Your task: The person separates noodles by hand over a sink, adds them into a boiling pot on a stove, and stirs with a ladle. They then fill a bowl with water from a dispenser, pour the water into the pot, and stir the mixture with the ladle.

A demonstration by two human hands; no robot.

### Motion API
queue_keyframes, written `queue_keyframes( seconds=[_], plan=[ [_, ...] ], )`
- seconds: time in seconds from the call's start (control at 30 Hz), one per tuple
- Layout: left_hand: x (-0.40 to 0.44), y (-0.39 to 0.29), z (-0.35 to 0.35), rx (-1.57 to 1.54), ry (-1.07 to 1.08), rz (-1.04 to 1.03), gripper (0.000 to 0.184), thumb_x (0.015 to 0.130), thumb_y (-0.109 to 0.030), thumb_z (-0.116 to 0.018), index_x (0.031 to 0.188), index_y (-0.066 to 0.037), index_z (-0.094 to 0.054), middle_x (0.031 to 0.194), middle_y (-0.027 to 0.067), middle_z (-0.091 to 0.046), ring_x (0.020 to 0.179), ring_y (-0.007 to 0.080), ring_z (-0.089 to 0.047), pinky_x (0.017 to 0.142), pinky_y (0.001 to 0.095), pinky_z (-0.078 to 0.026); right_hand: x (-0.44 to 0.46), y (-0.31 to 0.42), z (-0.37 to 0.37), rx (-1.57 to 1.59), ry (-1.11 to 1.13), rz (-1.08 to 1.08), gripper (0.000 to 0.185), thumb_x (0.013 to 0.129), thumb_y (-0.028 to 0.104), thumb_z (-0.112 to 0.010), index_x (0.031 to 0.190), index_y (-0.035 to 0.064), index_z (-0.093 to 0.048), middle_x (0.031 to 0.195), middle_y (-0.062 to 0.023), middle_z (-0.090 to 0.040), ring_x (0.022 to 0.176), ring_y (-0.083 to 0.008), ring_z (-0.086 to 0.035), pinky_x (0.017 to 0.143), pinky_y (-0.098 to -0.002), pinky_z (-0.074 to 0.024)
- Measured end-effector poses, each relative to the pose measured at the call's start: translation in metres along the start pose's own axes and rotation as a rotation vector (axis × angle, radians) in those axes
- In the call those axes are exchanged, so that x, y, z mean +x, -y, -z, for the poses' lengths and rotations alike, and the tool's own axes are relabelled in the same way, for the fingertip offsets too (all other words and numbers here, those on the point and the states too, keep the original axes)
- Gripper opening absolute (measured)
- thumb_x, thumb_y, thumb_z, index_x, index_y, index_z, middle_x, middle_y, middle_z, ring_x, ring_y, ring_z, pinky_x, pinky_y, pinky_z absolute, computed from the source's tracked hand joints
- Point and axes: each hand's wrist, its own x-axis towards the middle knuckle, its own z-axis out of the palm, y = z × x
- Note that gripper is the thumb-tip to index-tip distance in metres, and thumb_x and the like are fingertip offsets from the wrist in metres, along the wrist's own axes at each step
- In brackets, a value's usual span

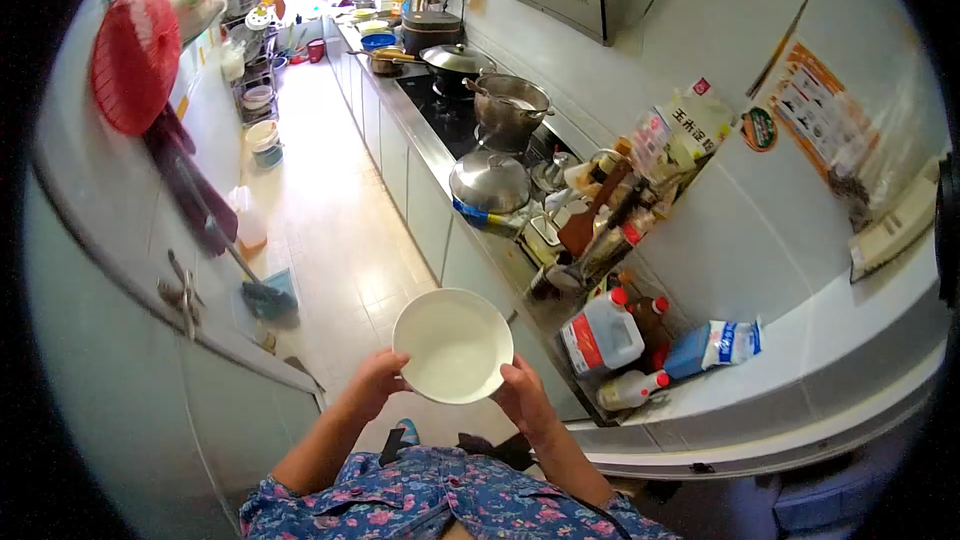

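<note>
A white bowl (453,345) is held out in front of my body, its inside facing up toward me. My left hand (377,380) grips its left rim, thumb over the edge and fingers underneath. On the opposite side my right hand (523,395) holds the lower right rim in the same way. Nothing distinct shows inside the bowl. Below it are my floral sleeves and shirt (450,490). Right of the bowl runs the counter edge with a large plastic jug (603,332) near my right hand.
Along the right counter stand a steel pot (511,108), a domed lid (490,181), a lidded wok (458,60) and several bottles. The tiled floor (325,190) runs ahead. At left are a door handle (185,295), a dustpan (270,295) and a hanging red basket (135,60).
</note>
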Motion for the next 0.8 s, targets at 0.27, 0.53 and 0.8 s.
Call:
queue_keyframes(
  seconds=[0.27,0.53,0.8],
  plan=[
    [0.152,-0.123,0.052,0.042,0.049,-0.052,0.049,0.081,-0.035,-0.056,0.112,0.004,-0.055,0.105,0.0137,-0.061,0.094,0.0227,-0.060,0.079,0.0390,-0.051,0.173,0.055,-0.033,0.050,0.033,0.167,0.068,0.087,0.045,-0.053,0.135,0.0007,-0.032,0.122,-0.0153,-0.050,0.112,-0.0253,-0.052,0.096,-0.0402,-0.0412],
    [0.318,-0.269,0.045,0.188,-0.006,-0.152,0.045,0.090,-0.030,-0.044,0.120,0.004,-0.045,0.114,0.0181,-0.055,0.102,0.0298,-0.058,0.079,0.0407,-0.054,0.335,0.056,0.013,0.080,0.014,0.070,0.058,0.092,0.044,-0.045,0.133,0.0058,-0.034,0.116,-0.0171,-0.058,0.105,-0.0241,-0.056,0.090,-0.0349,-0.0423],
    [0.494,-0.387,0.041,0.274,0.079,-0.199,0.066,0.081,-0.044,-0.053,0.128,0.000,-0.036,0.109,0.0186,-0.056,0.085,0.0257,-0.062,0.069,0.0365,-0.055,0.414,0.088,0.023,-0.025,0.014,0.092,0.062,0.092,0.034,-0.050,0.137,0.0000,-0.026,0.116,-0.0194,-0.057,0.103,-0.0235,-0.057,0.089,-0.0327,-0.0418]
  ],
)
